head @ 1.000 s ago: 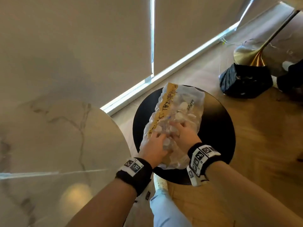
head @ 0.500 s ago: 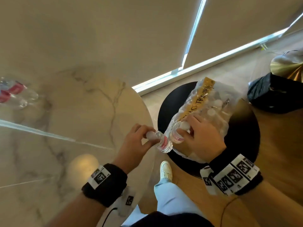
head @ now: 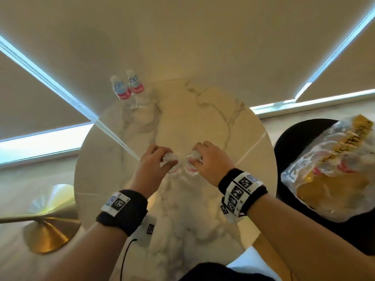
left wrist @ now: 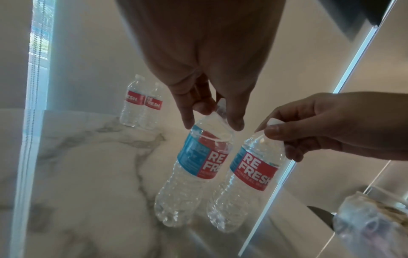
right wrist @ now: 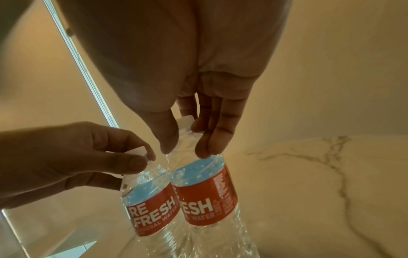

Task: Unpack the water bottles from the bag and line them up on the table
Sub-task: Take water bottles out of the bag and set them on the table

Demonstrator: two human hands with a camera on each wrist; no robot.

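Two clear water bottles with red-and-blue labels hang side by side over the middle of the round marble table (head: 203, 118), slightly tilted. My left hand (head: 168, 161) pinches the neck of the left bottle (left wrist: 198, 165) under its white cap. My right hand (head: 194, 159) pinches the neck of the right bottle (right wrist: 205, 192) the same way. I cannot tell whether their bases touch the tabletop. Two more bottles (head: 129, 90) stand upright together at the table's far left edge. The clear plastic bag (head: 332, 165), with more bottles inside, lies on a black round side table (head: 288, 142) to the right.
A gold lamp base (head: 46, 234) stands on the floor at the left, below the marble table's edge. Window blinds close off the space behind the table. A small tagged device with a cable (head: 149, 230) lies near the table's front edge.
Each hand has pulled a bottle out of the bag and carried it left, from the black side table to over the marble table. The head view has swung left with them.
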